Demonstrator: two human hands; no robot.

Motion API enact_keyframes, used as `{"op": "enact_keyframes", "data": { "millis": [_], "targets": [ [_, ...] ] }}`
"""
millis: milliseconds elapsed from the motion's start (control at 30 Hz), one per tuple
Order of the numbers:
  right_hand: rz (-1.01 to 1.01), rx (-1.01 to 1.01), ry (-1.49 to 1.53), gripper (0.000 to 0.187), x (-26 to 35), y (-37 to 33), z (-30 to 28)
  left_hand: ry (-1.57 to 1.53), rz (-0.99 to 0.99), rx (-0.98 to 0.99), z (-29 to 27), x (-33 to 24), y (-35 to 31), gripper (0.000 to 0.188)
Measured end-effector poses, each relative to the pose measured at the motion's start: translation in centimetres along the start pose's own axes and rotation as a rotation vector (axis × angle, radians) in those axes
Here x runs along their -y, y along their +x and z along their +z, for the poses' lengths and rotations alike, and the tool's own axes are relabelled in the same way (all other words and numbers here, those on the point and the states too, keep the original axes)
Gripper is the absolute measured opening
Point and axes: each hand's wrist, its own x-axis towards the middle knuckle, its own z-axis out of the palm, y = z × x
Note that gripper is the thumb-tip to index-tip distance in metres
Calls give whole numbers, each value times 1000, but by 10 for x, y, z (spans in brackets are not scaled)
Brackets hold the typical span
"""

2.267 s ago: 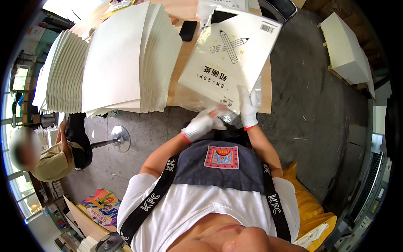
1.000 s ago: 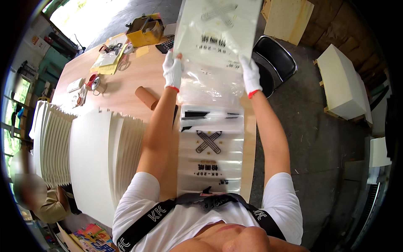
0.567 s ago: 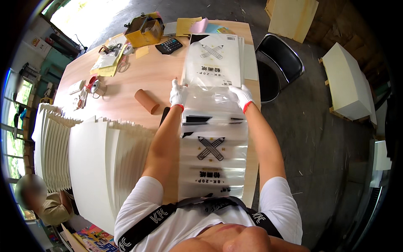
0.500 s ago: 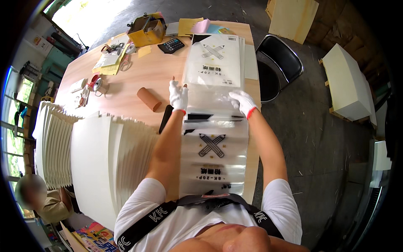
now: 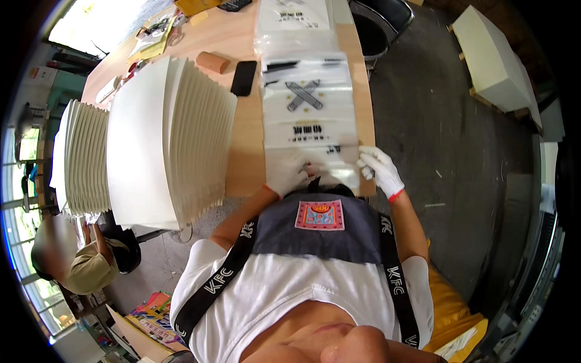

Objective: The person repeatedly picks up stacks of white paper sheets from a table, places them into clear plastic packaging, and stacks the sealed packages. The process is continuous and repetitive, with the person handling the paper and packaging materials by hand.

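A pile of clear plastic bags point(image 5: 307, 138), printed with crossed pencils and dark characters, lies along the right part of the table, reaching its near edge. My left hand point(image 5: 287, 176), in a white glove with bare fingertips showing, is over the near end of the bags; its fingers are smeared and partly lost against the film. My right hand point(image 5: 380, 168), also gloved in white with a red cuff, is beside the right edge of the bags. Its fingers are bent and apart, the tips close to the film, with nothing visible in them.
Tall stacks of white paper point(image 5: 139, 145) rise on the left. Beyond them are an orange-brown cylinder point(image 5: 213, 62) and a black phone point(image 5: 244, 78). More filled packs point(image 5: 295, 24) lie at the far end, near a black chair point(image 5: 381, 27). Another person point(image 5: 85, 260) is at lower left.
Both hands have come back from the far end of the bags to the near end. The view has tilted down toward my apron, and the phone now shows fully.
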Motion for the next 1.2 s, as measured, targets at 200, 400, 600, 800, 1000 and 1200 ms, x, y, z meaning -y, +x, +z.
{"op": "enact_keyframes", "data": {
  "millis": [200,400,600,800,1000,1200],
  "targets": [
    [-5,13,31,35,-35,-46,25,259,40,194,16,5,9,26],
    [67,31,71,34,-65,-75,51,245,-210,340,10,7,21,35],
    [61,132,-103,42,-67,-43,99,38,-234,267,-16,-9,23,35],
    [-243,-252,-345,54,-54,16,123,-20,-103,10,-36,-32,46,27],
    [-15,-196,-670,57,-69,-18,90,-1249,-88,-241,-104,-82,69,25],
    [-565,-221,-919,39,21,-51,149,-499,-164,72,-104,-101,69,22]
  ]
}}
